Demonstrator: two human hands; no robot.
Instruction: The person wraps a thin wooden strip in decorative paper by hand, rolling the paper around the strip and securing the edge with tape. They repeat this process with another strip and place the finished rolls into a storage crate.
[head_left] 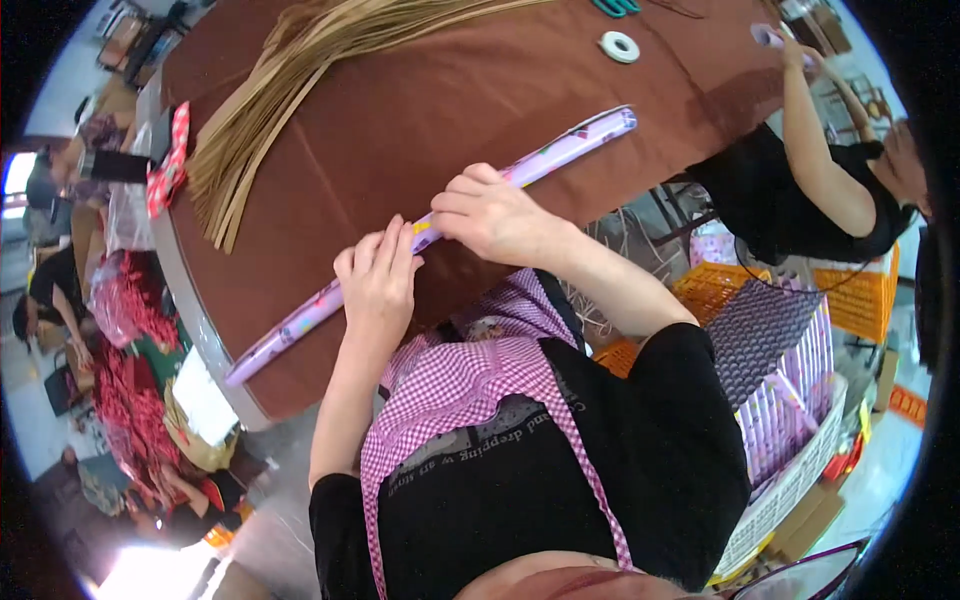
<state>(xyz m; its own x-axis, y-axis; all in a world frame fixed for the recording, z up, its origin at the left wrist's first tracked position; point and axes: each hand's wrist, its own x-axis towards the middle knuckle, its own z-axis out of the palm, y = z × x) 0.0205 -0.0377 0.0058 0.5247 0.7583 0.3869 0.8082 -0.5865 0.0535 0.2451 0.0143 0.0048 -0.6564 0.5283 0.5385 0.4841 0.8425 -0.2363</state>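
The left hand (378, 280) pinched the middle of a slim purple roll (575, 147), fingers together and bent over it. Just to its right, the right hand (492, 215) curled its fingers onto the same roll, which slanted from near left to far right across the brown-covered bench (420, 130). Tan strips (270, 95) lay far left, a white ring (609, 50) far right.

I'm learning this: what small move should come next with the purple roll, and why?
Probably slide the right hand outward along the purple patterned roll: it and the left hand sit close together near the middle, leaving both ends unheld.
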